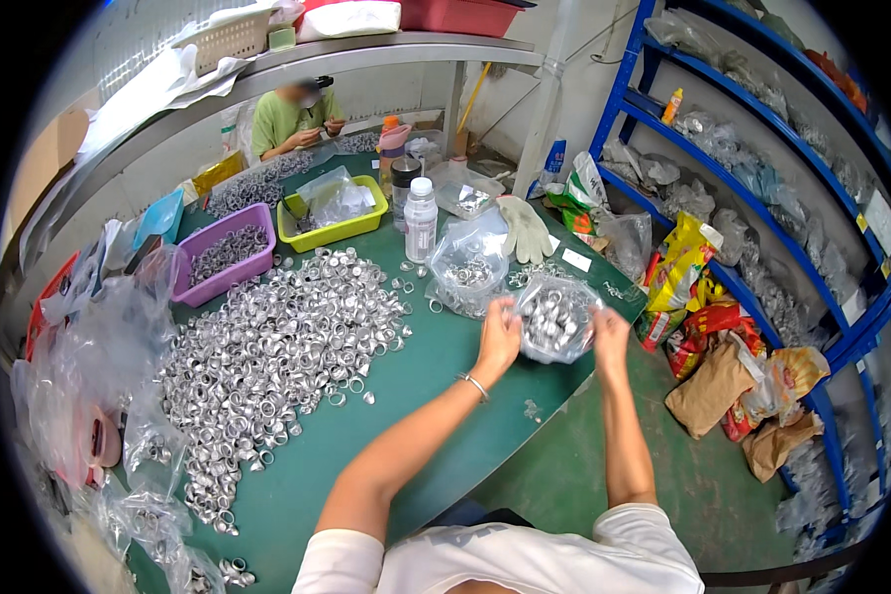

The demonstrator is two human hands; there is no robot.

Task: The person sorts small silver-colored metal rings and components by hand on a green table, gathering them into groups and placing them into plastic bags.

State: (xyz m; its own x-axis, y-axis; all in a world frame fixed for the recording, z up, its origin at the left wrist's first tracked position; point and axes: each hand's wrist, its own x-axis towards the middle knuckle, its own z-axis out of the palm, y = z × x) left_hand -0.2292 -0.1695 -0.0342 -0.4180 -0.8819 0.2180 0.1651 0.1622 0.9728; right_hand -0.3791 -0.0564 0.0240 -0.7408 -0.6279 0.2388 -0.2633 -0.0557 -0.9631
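Note:
Between my two hands is a clear plastic bag [556, 322] with many silvery metal rings inside. My left hand [500, 332] grips its left edge, and a bracelet circles that wrist. At the bag's right edge my right hand [609, 332] has its fingers closed on the plastic. The bag is held up over the right side of the green table [445, 381]. Just behind it stands another clear bag of rings [468, 267]. A big heap of loose metal rings [277, 366] spreads over the left and middle of the table.
A purple basket [226, 254] and a yellow-green basket [334, 213] stand behind the heap. Near them are a white bottle [421, 220] and a glove [525, 230]. Another person [292, 119] sits across. Blue shelves [733, 148] with bags line the right; sacks [708, 386] lie below.

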